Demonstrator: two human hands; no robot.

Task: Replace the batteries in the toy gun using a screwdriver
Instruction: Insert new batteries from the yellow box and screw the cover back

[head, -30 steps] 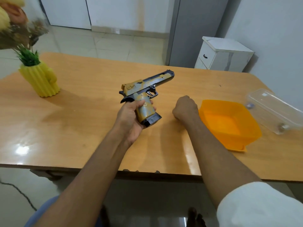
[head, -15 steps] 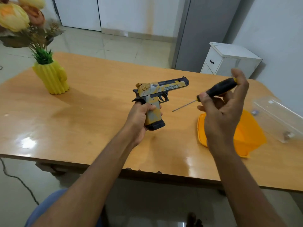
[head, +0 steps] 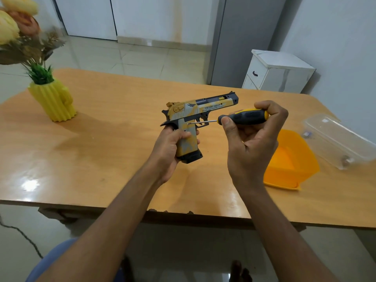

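A yellow ribbed vase (head: 53, 102) of flowers is standing at the frame's left on the wooden table (head: 114, 143); an orange bowl (head: 293, 161) and clear plastic container (head: 335, 139) are sitting at right, a white cabinet (head: 278, 71) standing behind.

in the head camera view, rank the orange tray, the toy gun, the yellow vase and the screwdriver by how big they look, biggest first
1. toy gun, though held up closer to the camera
2. orange tray, partly hidden by the right hand, so unsure against the gun
3. yellow vase, flowers not counted
4. screwdriver

Flowers (head: 14, 27) blurred, cut off at left edge; container (head: 337, 139) contents indistinct.
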